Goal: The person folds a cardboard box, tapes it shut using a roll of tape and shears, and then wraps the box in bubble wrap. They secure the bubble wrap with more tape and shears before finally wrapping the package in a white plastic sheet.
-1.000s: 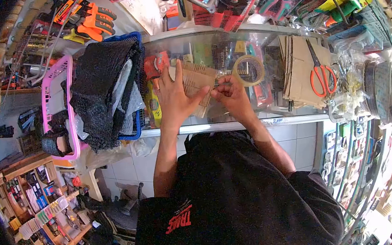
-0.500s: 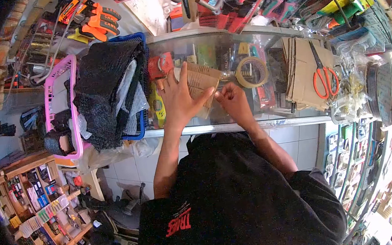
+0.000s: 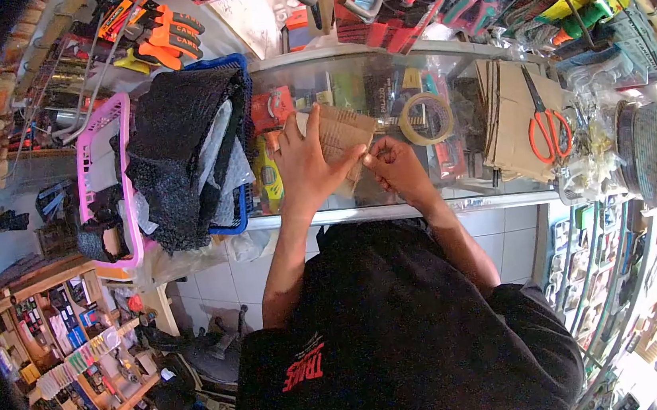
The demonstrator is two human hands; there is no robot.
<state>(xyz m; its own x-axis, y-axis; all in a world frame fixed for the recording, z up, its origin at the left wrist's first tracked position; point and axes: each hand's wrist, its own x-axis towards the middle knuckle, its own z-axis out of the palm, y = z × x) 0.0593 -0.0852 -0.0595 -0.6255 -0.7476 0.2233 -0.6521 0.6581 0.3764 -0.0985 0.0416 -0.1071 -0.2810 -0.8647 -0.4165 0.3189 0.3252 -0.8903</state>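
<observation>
Right hand (image 3: 399,167) shifted bodyward by cardboard edge (image 3: 364,128); open glass (image 3: 469,136) rightward.

- To the left we see a pink basket (image 3: 133,201) standing beside a blue basket (image 3: 247,81).
- We find black bubble wrap (image 3: 176,129) heaped over the blue one.
- Lower left, we have wooden shelves (image 3: 41,285) packed with small goods.
- We also notice pale floor tiles (image 3: 505,249).
</observation>
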